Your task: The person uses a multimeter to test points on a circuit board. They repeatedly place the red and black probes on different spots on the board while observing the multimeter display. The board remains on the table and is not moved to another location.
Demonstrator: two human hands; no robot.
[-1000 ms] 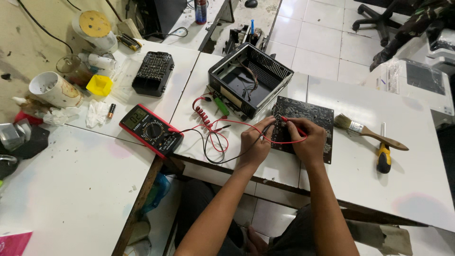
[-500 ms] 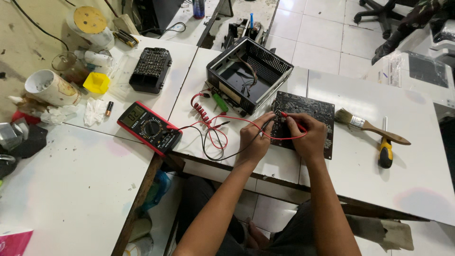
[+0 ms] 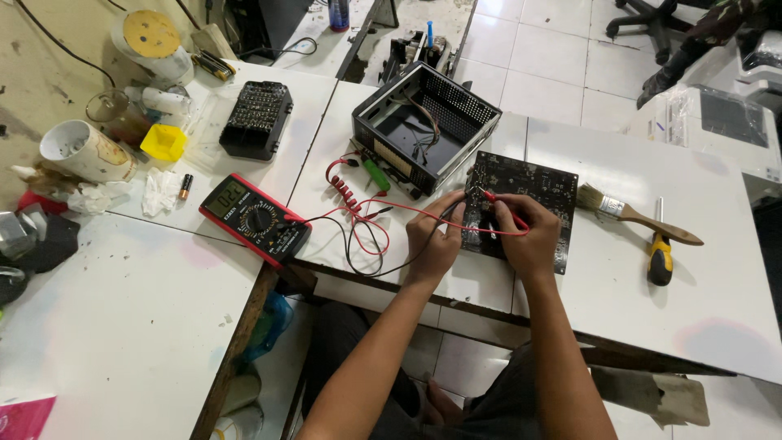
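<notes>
White worktops (image 3: 122,342) stand pushed together over a pale tiled floor, and you sit at the gap between two of them with both forearms reaching up onto the surface.

Your left hand (image 3: 434,238) is curled, its fingers closed on a black probe (image 3: 453,212) whose tip meets the near left edge of the dark circuit board (image 3: 521,183). Your right hand (image 3: 529,236) rests on the board itself, thumb and fingers pinched around a red probe (image 3: 494,198) that points up and to the left at the board's surface. The board lies flat under and just beyond both hands.

Red and black leads (image 3: 358,224) loop away to the left of your left hand and run to a red-cased multimeter (image 3: 254,218), which lies at an angle with its small grey display lit and its dial facing up.

Just beyond your left hand sits an open black metal case (image 3: 423,122) with perforated walls and loose wires inside. A green-handled screwdriver (image 3: 376,174) lies against its near side.

To the right of your right hand lie a wooden-handled paintbrush (image 3: 639,216) and, near it, a yellow-and-black screwdriver (image 3: 660,257).

Far to your left are a black bit set (image 3: 258,118), a small yellow box (image 3: 163,141), a white cup (image 3: 85,151) and crumpled tissue (image 3: 160,190). A pink package corner (image 3: 24,417) shows at the lower left.
</notes>
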